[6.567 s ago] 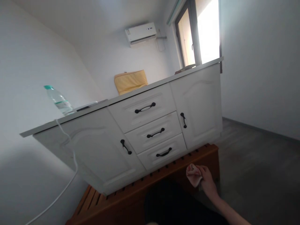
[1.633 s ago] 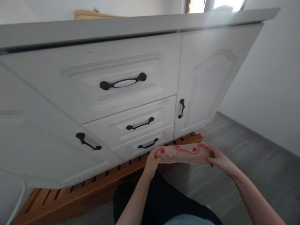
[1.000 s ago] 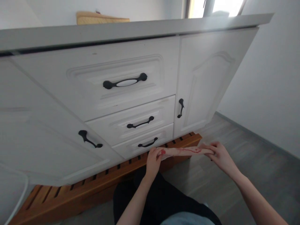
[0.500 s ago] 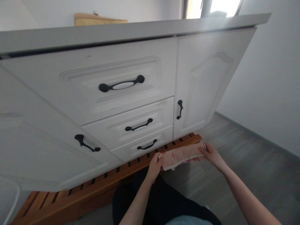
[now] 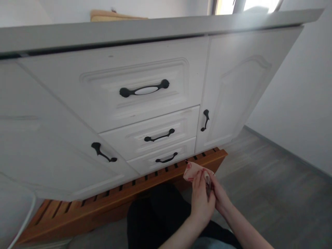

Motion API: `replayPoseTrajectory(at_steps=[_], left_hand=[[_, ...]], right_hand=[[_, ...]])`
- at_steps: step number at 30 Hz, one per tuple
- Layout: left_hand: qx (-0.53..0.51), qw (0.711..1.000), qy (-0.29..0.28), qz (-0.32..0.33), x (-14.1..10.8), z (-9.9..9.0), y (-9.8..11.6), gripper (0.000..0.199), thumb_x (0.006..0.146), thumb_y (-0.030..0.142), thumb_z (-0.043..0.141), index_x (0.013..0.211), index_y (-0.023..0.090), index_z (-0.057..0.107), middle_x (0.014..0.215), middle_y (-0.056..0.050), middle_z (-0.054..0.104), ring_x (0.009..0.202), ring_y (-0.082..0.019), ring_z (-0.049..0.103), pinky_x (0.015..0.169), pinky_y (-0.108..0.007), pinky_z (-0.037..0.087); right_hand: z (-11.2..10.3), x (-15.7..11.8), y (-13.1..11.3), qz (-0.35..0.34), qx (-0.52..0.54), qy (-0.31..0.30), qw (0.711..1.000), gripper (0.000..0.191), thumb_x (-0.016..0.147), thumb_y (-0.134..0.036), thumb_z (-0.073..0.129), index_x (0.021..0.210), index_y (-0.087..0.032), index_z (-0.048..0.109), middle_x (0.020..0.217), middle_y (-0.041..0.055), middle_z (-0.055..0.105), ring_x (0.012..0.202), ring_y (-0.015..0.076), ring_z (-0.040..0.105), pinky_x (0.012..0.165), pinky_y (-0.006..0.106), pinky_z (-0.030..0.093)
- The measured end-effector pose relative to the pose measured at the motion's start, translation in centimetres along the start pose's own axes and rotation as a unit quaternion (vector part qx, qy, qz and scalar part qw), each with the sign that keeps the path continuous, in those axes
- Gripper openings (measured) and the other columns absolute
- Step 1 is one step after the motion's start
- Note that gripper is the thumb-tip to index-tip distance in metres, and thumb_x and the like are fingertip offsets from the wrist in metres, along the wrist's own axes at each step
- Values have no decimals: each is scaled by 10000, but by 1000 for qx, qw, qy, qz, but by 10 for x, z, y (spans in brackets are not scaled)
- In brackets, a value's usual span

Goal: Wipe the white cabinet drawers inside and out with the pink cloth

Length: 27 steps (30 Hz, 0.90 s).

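A pale pink cloth (image 5: 191,171) with red marks is bunched up low in the view, in front of a wooden slatted bench. My left hand (image 5: 202,199) is closed on it from the near side. Close against it, my right hand (image 5: 217,191) grips the cloth's right part, its fingers partly hidden behind the left hand. The cloth's left end sticks out beyond the fingers, and a folded edge shows between the two hands.
White drawers (image 5: 145,90) and cupboard doors with dark handles stand ahead under a grey worktop (image 5: 166,31). The slatted bench (image 5: 114,197) runs along their base. A wooden board (image 5: 114,16) lies on the worktop. Grey floor (image 5: 269,193) shows at the right.
My hands have come together, and the cloth stretched between them is now folded into a small bundle. The cabinet has shifted slightly right and up in view.
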<state>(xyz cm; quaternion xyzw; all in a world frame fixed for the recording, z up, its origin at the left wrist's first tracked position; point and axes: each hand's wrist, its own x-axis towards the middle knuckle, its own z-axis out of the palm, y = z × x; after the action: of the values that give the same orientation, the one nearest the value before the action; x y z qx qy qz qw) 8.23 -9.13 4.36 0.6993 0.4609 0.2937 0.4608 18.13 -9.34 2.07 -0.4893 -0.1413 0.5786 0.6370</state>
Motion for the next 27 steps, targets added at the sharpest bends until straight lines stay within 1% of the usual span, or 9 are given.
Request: replayPoseTrajectory(at_steps=[3, 6, 7, 9, 11, 13, 17, 22, 27], left_hand=[[-43, 998, -55, 8, -4, -3, -2, 664, 821, 170, 534, 1481, 223, 476, 1593, -82, 403, 1499, -262, 318, 1263, -485, 218], [-109, 992, -56, 40, 2, -16, -8, 573, 794, 154, 538, 1353, 261, 611, 1480, -67, 547, 1414, -251, 450, 1227, -481, 298], [-126, 990, -39, 43, 6, -22, -12, 493, 782, 152, 542, 1237, 271, 686, 1379, -59, 628, 1337, -247, 527, 1190, -472, 358], [-140, 989, 30, 25, 14, -38, -22, 338, 797, 171, 525, 1033, 268, 746, 1169, -54, 712, 1156, -233, 626, 1088, -454, 457], [-132, 985, 115, -7, 22, -56, -32, 293, 835, 220, 511, 1027, 244, 731, 1104, -72, 691, 1050, -226, 629, 1020, -449, 487], [-119, 980, 157, -31, 29, -73, -40, 328, 834, 291, 574, 1129, 216, 699, 1154, -94, 640, 1017, -226, 600, 1004, -449, 479], [-128, 983, 122, -57, 39, -88, -41, 418, 740, 428, 745, 1096, 211, 734, 1071, -79, 638, 875, -200, 581, 922, -409, 498], [-188, 979, 60, -42, 42, -81, -22, 392, 797, 480, 697, 1097, 233, 748, 1092, -78, 699, 989, -224, 637, 944, -378, 493], [-204, 976, 54, -42, 43, -81, -17, 351, 820, 458, 672, 1066, 221, 753, 1074, -73, 743, 988, -225, 673, 917, -362, 509]], right_hand=[[-3, -1, -8, 28, 13, 6, 1000, 494, 720, -591, 799, 1043, -235, 682, 1008, 30, 748, 1008, 228, 703, 915, 340, 573], [-4, 1, -14, -7, -25, 14, 1000, 540, 618, -406, 922, 1069, -247, 670, 980, 2, 747, 964, 197, 714, 873, 287, 582], [-4, 2, -16, -11, -34, 20, 999, 537, 605, -389, 930, 1056, -244, 676, 955, 0, 749, 934, 196, 721, 841, 281, 590], [-3, 2, -23, -16, -37, 32, 999, 487, 615, -402, 921, 1016, -241, 696, 921, 2, 756, 878, 198, 730, 780, 277, 603], [-3, 1, -33, -11, -40, 23, 999, 435, 624, -389, 917, 981, -247, 715, 917, 4, 766, 848, 199, 734, 742, 273, 607], [-3, -2, -43, 6, -37, -2, 999, 394, 613, -361, 923, 935, -249, 727, 912, 8, 774, 831, 204, 737, 726, 278, 609], [-5, -9, -59, 29, -26, -33, 999, 399, 593, -344, 932, 924, -239, 735, 928, 25, 787, 836, 217, 744, 753, 300, 608], [-7, -16, -68, 25, -58, -74, 995, 407, 641, -365, 902, 990, -225, 748, 1040, 63, 783, 945, 246, 735, 854, 348, 589], [-9, -18, -73, 28, -77, -124, 989, 357, 722, -358, 850, 1039, -235, 740, 1175, 77, 752, 1076, 260, 703, 948, 366, 558]])
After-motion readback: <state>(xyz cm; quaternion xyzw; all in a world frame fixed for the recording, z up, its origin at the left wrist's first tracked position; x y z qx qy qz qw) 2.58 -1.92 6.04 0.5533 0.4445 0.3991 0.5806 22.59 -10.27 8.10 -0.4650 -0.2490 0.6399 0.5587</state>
